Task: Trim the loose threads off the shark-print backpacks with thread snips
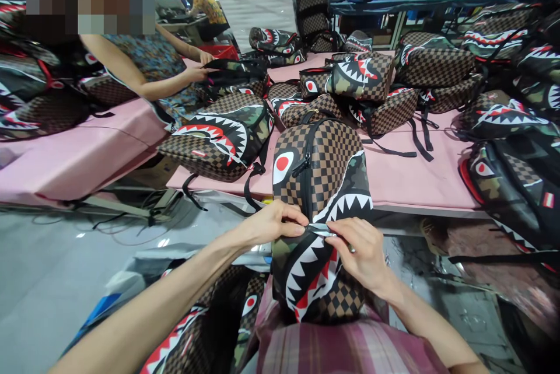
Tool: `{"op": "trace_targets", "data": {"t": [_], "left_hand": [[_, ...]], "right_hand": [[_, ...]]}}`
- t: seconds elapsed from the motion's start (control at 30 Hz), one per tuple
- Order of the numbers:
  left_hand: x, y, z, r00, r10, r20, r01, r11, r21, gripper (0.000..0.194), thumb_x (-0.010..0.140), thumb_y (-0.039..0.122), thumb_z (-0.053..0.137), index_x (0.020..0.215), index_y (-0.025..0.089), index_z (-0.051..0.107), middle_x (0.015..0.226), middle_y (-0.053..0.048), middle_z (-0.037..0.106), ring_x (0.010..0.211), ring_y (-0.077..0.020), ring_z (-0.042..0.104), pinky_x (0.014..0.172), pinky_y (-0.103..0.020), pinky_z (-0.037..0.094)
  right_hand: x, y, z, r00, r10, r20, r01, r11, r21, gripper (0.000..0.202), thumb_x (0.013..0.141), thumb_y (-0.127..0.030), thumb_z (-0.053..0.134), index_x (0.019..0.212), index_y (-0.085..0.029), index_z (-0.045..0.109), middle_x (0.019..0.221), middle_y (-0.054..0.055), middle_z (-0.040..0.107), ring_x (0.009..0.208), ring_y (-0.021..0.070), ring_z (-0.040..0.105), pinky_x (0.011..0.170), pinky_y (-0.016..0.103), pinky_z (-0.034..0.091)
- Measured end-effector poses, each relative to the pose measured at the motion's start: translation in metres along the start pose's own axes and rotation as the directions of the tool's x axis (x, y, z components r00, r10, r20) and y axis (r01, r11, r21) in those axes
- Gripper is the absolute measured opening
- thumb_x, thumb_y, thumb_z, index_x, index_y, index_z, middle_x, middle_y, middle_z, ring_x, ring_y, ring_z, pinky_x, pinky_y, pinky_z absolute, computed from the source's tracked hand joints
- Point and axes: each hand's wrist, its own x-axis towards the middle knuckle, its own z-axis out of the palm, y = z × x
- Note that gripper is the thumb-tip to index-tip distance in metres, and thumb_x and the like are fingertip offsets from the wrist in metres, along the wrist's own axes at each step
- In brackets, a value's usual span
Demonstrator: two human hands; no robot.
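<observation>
A checkered backpack (339, 155) with a shark-mouth print and a red eye leans upright between the table edge and my lap. My right hand (361, 248) grips small metal thread snips (321, 229), their blades pointing left at the front of the bag, close to the lower end of the black zipper (311, 178). My left hand (282, 221) is pinched closed right at the snips' tips; whatever lies between its fingertips is too small to make out.
Similar backpacks (223, 135) lie across the pink table (420, 184), with loose straps trailing at its front edge. A co-worker (149, 65) handles a bag at the left. More bags (196, 327) sit low beside my lap, and another backpack (520, 187) stands at the right.
</observation>
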Motion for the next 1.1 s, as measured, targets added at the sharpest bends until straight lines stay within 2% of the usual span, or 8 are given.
{"op": "trace_targets", "data": {"t": [0.37, 0.47, 0.57, 0.63, 0.7, 0.83, 0.93, 1.1], "left_hand": [[0.006, 0.0, -0.001, 0.999, 0.049, 0.01, -0.049, 0.999, 0.004, 0.019, 0.064, 0.033, 0.062, 0.068, 0.015, 0.069, 0.071, -0.001, 0.059, 0.065, -0.012, 0.047, 0.063, -0.024, 0.036], [0.005, 0.001, 0.0, 0.999, 0.048, 0.024, -0.048, 0.999, 0.003, 0.019, 0.065, 0.032, 0.062, 0.069, 0.014, 0.069, 0.071, 0.0, 0.058, 0.065, -0.0114, 0.046, 0.063, -0.024, 0.035], [0.004, 0.002, 0.0, 0.999, 0.05, 0.021, -0.05, 0.999, -0.006, 0.018, 0.065, 0.03, 0.062, 0.069, 0.014, 0.068, 0.071, 0.0, 0.057, 0.065, -0.0111, 0.045, 0.064, -0.024, 0.035], [0.004, 0.002, 0.001, 0.999, 0.049, 0.018, -0.048, 0.999, -0.02, 0.017, 0.065, 0.029, 0.062, 0.069, 0.014, 0.067, 0.071, 0.0, 0.056, 0.065, -0.0112, 0.045, 0.065, -0.024, 0.035], [0.005, 0.002, 0.001, 0.998, 0.051, 0.022, -0.05, 0.998, -0.03, 0.016, 0.066, 0.028, 0.062, 0.069, 0.014, 0.067, 0.071, 0.0, 0.056, 0.066, -0.0112, 0.045, 0.065, -0.024, 0.035], [0.004, -0.001, 0.001, 0.995, 0.092, 0.037, -0.091, 0.996, -0.019, 0.017, 0.069, 0.028, 0.059, 0.074, 0.014, 0.067, 0.073, 0.0, 0.057, 0.068, -0.0115, 0.046, 0.067, -0.024, 0.035], [0.002, -0.002, 0.003, 0.992, 0.119, 0.036, -0.12, 0.993, 0.003, 0.019, 0.073, 0.029, 0.055, 0.078, 0.014, 0.067, 0.077, 0.0, 0.058, 0.071, -0.0118, 0.047, 0.068, -0.024, 0.035], [0.002, -0.002, 0.006, 0.993, 0.113, 0.036, -0.114, 0.993, 0.01, 0.02, 0.075, 0.03, 0.053, 0.077, 0.014, 0.066, 0.077, 0.001, 0.058, 0.071, -0.0117, 0.047, 0.068, -0.024, 0.035]], "right_hand": [[0.005, -0.006, 0.001, 0.998, -0.056, -0.031, 0.051, 0.989, -0.139, 0.016, 0.084, -0.019, 0.056, 0.095, -0.016, 0.067, 0.084, 0.006, 0.07, 0.071, 0.016, 0.06, 0.062, 0.028, 0.042], [0.006, -0.003, 0.004, 0.986, 0.164, 0.022, -0.165, 0.976, 0.139, 0.015, 0.084, -0.022, 0.056, 0.091, -0.018, 0.068, 0.082, 0.004, 0.07, 0.072, 0.0153, 0.062, 0.065, 0.028, 0.046], [0.006, 0.002, 0.004, 0.899, 0.417, 0.133, -0.434, 0.812, 0.389, 0.013, 0.082, -0.024, 0.057, 0.087, -0.019, 0.068, 0.081, 0.002, 0.071, 0.072, 0.0153, 0.064, 0.065, 0.026, 0.05], [0.005, 0.004, 0.002, 0.87, 0.477, 0.123, -0.48, 0.763, 0.434, 0.013, 0.081, -0.025, 0.058, 0.087, -0.02, 0.068, 0.083, 0.002, 0.071, 0.074, 0.0159, 0.065, 0.066, 0.027, 0.051], [0.004, 0.004, 0.0, 0.904, 0.425, 0.037, -0.404, 0.824, 0.397, 0.012, 0.081, -0.023, 0.059, 0.088, -0.02, 0.068, 0.085, 0.002, 0.07, 0.076, 0.0164, 0.064, 0.069, 0.028, 0.051], [0.001, 0.002, -0.001, 0.989, 0.14, -0.052, -0.128, 0.975, 0.181, 0.016, 0.081, -0.017, 0.058, 0.095, -0.019, 0.066, 0.088, 0.005, 0.07, 0.078, 0.0169, 0.063, 0.072, 0.032, 0.049], [-0.001, 0.002, 0.002, 0.998, 0.038, -0.044, -0.034, 0.994, 0.104, 0.017, 0.082, -0.015, 0.057, 0.097, -0.019, 0.064, 0.085, 0.004, 0.07, 0.076, 0.0167, 0.062, 0.07, 0.032, 0.048], [-0.005, 0.003, 0.0, 0.996, 0.022, -0.088, -0.018, 0.999, 0.049, 0.019, 0.081, -0.013, 0.058, 0.098, -0.018, 0.063, 0.086, 0.005, 0.069, 0.076, 0.0162, 0.062, 0.069, 0.032, 0.047]]}}
